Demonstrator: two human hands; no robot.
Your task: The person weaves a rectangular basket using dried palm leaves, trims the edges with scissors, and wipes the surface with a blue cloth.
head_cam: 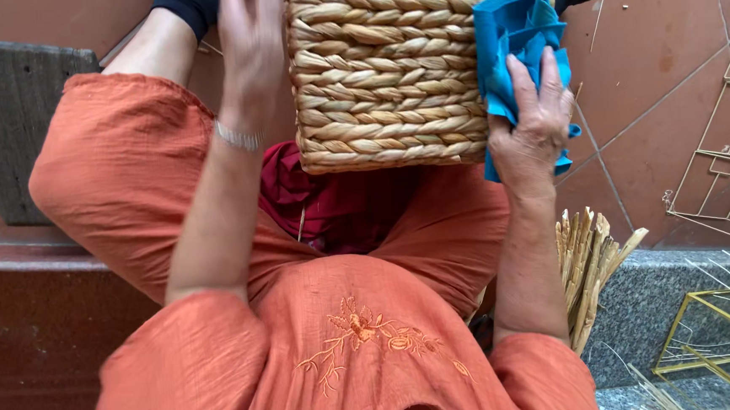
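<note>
Head view: we sit in orange clothes with a woven basket [386,69] resting on our lap, on a dark red cloth [331,203]. Basket is upright-ish, side wall facing camera, top edge out of frame.

Left hand [251,43]: flat against the basket's left wall, fingers together and extended, steadying it. Not clamped around anything; a bracelet [238,137] shows at the wrist.

Right hand [536,123]: fingers closed on a blue rag [514,40], pressing it to the basket's right corner.

Step, as we judge it: wiping down the basket's outer weave, right side in hand. A next pass likely calls for keeping the left hand braced while the rag moves along the wall, or for turning the basket to bring up another face.

Around us: bundle of straw [592,254] just beside our right hip, on a grey stone step [666,296]. Wire frames [729,157] lie on the red tile floor [662,85] to the right, well apart from the basket. A yellow frame [719,335] sits at bottom right. Worn wooden board [9,117] on the left.
</note>
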